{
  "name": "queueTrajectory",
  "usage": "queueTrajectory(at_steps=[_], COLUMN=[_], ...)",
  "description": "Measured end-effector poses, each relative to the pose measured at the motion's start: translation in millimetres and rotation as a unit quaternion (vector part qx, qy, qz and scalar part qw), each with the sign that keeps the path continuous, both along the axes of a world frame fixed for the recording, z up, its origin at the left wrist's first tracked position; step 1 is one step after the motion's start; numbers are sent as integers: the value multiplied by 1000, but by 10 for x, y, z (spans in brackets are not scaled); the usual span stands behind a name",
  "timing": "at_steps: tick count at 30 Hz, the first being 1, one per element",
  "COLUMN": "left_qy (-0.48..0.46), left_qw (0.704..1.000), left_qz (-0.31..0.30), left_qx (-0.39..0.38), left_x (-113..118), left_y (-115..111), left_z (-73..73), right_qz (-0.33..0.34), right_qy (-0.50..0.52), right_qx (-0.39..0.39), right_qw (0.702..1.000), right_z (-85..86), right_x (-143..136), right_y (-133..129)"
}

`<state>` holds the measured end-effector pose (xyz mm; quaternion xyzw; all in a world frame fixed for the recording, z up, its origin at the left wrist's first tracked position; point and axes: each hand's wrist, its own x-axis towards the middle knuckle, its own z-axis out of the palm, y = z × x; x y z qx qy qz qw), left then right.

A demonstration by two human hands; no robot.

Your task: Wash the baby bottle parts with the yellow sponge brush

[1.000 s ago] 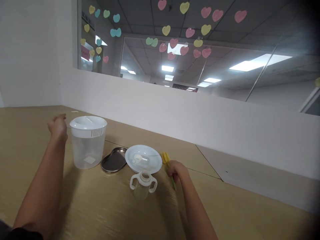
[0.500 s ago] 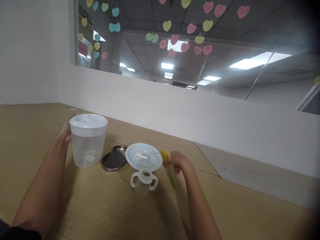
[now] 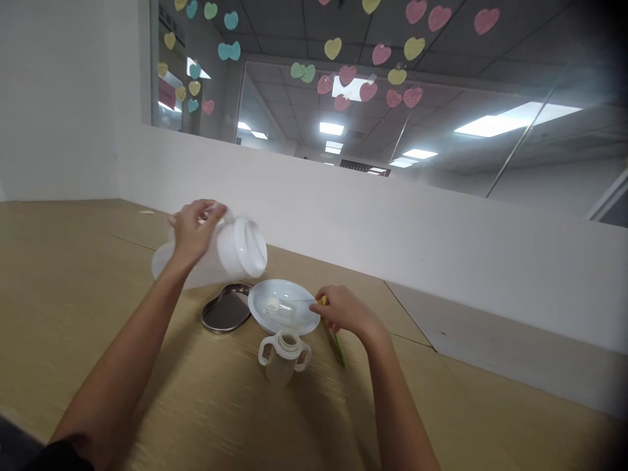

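My left hand grips the handle of a translucent pitcher with a white lid. The pitcher lies tipped on its side in the air, lid end towards the right; no stream shows. My right hand is closed at the right rim of a white bowl, its fingers covering most of a yellow piece. Whether they grip that piece or the rim is unclear. Below them sticks out a green handle. In the bowl lies a small clear bottle with a white part.
A two-handled baby cup, lidless, stands in front of the bowl. Left of the bowl is a kidney-shaped metal tray. Behind the wooden table rises a white wall with a window above.
My left hand has lifted the pitcher off the table and tipped it to the right. My right hand has shifted slightly left, over the yellow piece at the bowl's rim.
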<state>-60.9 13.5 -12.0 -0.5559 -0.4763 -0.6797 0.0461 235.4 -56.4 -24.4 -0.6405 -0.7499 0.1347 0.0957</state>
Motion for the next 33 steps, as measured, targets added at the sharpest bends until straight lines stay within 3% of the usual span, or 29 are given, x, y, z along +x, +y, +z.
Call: queueTrajectory(at_steps=[4,9,19,33], left_qy=[140,237,294,354], left_qw=[988,971,955,934], left_qz=[58,17,6,-1], left_qx=[2,4,30,43], left_x=[491,794,937,948], left_y=[-140,-165,-188,-215], left_z=[-79,-230,-333,-366], right_qz=[71,71,83,91], right_qy=[41,-4,-21,-29], right_qx=[91,179,164,129], right_qw=[993,981,983,987], right_z=[-20,-93,-40,-31], right_x=[-174,-292,-249,-243], right_y=[-18,34,-36,-60])
